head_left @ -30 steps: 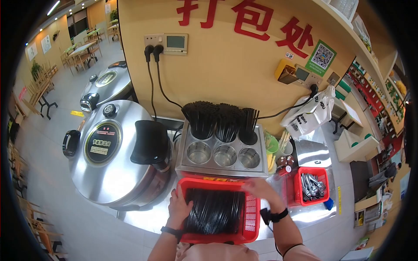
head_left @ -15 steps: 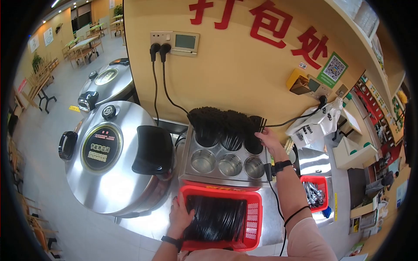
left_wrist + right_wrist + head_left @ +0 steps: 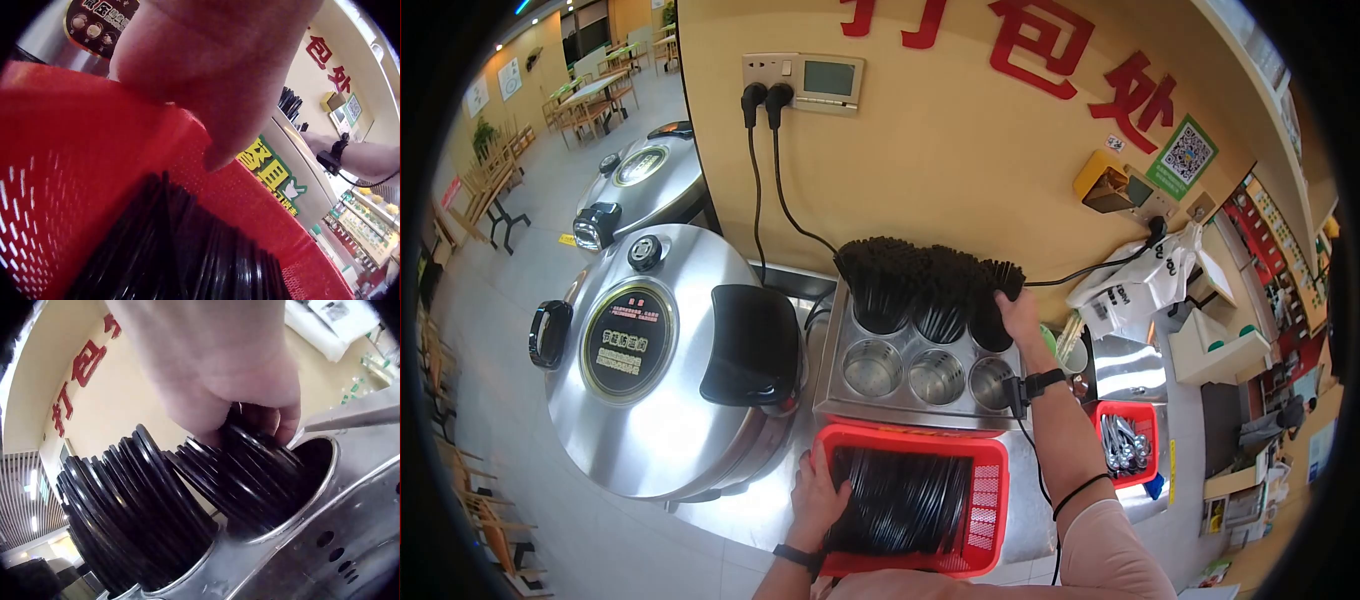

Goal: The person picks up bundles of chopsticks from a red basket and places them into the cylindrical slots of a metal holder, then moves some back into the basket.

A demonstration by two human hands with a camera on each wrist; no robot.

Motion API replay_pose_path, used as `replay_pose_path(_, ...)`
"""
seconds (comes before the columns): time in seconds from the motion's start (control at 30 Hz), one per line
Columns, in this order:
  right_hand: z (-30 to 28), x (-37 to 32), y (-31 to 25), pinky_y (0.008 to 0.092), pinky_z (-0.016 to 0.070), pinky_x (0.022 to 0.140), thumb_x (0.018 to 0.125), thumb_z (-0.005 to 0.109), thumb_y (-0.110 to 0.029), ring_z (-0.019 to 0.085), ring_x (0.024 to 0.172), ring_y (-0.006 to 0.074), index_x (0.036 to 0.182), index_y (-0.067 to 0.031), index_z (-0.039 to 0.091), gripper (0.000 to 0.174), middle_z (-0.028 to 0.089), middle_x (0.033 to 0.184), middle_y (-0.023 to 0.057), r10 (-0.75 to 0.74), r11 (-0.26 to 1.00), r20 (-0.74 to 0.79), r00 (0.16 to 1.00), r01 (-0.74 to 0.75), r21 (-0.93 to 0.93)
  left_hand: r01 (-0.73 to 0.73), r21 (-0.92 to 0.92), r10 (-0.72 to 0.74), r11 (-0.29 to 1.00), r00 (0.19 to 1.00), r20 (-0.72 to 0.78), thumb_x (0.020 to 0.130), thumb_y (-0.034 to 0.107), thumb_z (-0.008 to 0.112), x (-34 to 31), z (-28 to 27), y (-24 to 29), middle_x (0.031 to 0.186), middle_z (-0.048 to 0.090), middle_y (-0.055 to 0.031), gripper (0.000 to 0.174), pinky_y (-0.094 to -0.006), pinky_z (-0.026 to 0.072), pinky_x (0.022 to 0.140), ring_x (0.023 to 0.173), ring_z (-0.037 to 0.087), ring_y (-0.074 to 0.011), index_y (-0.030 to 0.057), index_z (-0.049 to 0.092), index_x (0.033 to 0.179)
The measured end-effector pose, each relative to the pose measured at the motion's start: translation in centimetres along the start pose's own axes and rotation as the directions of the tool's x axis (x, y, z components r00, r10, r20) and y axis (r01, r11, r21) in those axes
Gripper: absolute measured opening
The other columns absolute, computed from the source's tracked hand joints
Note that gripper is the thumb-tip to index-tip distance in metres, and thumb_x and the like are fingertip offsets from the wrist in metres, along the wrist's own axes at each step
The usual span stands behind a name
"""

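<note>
At back R cup (image 3: 992,350) of steel holder (image 3: 900,407), R hand (image 3: 1022,318) grips blk chopsticks (image 3: 1003,272); nearer, L hand (image 3: 817,505) rests on L rim of red basket (image 3: 998,520), fingers fairly straight; loose chopsticks (image 3: 905,500) inside.

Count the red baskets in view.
2: a larger basket holding black chopsticks, in front of the steel holder, the left hand at its edge; a smaller basket holding metal cutlery, farther right.

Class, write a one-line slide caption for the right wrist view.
Right-hand grip on black chopsticks in a metal holder, with another packed bunch alongside.
</note>
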State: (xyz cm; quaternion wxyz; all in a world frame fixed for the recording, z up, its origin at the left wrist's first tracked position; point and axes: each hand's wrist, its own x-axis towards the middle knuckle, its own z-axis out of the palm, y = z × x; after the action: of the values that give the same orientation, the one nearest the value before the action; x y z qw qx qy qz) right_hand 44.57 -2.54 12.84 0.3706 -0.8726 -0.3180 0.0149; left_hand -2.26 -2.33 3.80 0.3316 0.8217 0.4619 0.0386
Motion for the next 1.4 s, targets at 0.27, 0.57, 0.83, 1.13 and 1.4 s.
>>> replay_pose_path(0.27, -0.6, 0.8, 0.5, 0.0371, 0.0512, 0.066, 0.09, 0.063, -0.017, 0.068, 0.07, 0.0223, 0.088, 0.0056, 0.062, 0.023, 0.068, 0.074, 0.0146, 0.005, 0.914, -0.237, 0.972, 0.092, 0.396, -0.017, 0.02, 0.017, 1.0, 0.999, -0.037, 0.078, 0.026, 0.076, 0.1, 0.3, -0.1, 0.138, 0.04, -0.0274, 0.102, -0.0504, 0.0473, 0.097, 0.122, 0.048, -0.0472, 0.0071, 0.013, 0.156)
replay_pose_path(0.57, -8.6, -2.9, -7.9, 0.0284, 0.0457, 0.068, 0.096, 0.058, -0.012, 0.059, 0.072, 0.0145, 0.087, -0.0005, 0.057, 0.014, 0.062, 0.077, 0.0044, 0.056, 0.791, -0.547, 0.835, 0.297, 0.535, -0.034, 0.016, 0.035, 0.999, 0.996, -0.077, 0.078, 0.024, 0.076, -0.1, 0.4, 0.0, 0.139, 0.039, -0.0247, 0.098, -0.0523, 0.0488, 0.093, 0.12, 0.051, -0.0456, 0.0095, 0.016, 0.154)
replay_pose_path(0.83, -12.5, -14.4, -10.4, 0.0301, 0.0457, 0.066, 0.09, 0.053, -0.004, 0.054, 0.067, 0.0174, 0.081, -0.0018, 0.052, 0.009, 0.054, 0.073, 0.0076, 0.103, 0.367, -0.323, 0.941, 0.266, 0.892, -0.027, 0.035, 0.029, 0.999, 0.998, -0.062, 0.077, 0.025, 0.075, -0.1, 0.3, 0.3, 0.138, 0.04, -0.0287, 0.101, -0.05, 0.0479, 0.097, 0.122, 0.05, -0.0479, 0.009, 0.014, 0.156)
replay_pose_path(1.13, -4.8, -27.7, -4.6, 0.0279, 0.0455, 0.067, 0.093, 0.056, -0.007, 0.057, 0.069, 0.012, 0.087, -0.0023, 0.056, 0.007, 0.059, 0.072, 0.002, 0.11, 0.685, 0.28, 0.954, -0.277, 0.674, -0.107, 0.221, 0.122, 0.969, 0.991, -0.054, 0.077, 0.04, 0.077, -0.8, 0.7, 1.7, 0.153, 0.027, -0.0284, 0.099, -0.0594, 0.0299, 0.111, 0.14, 0.031, -0.045, 0.0116, 0.023, 0.155)
replay_pose_path(1.4, -3.0, -29.7, -4.4, 0.0283, 0.0463, 0.067, 0.091, 0.057, -0.004, 0.058, 0.07, 0.013, 0.09, -0.0018, 0.056, 0.002, 0.059, 0.074, 0.0029, 0.19, 0.47, 0.263, 0.946, -0.323, 0.822, -0.401, -0.237, 0.465, 0.885, 0.789, 0.401, 0.074, 0.052, 0.08, -1.9, 1.9, 7.8, 0.138, 0.051, -0.0274, 0.098, -0.0498, 0.0346, 0.111, 0.133, 0.048, -0.0359, 0.0056, 0.038, 0.149)
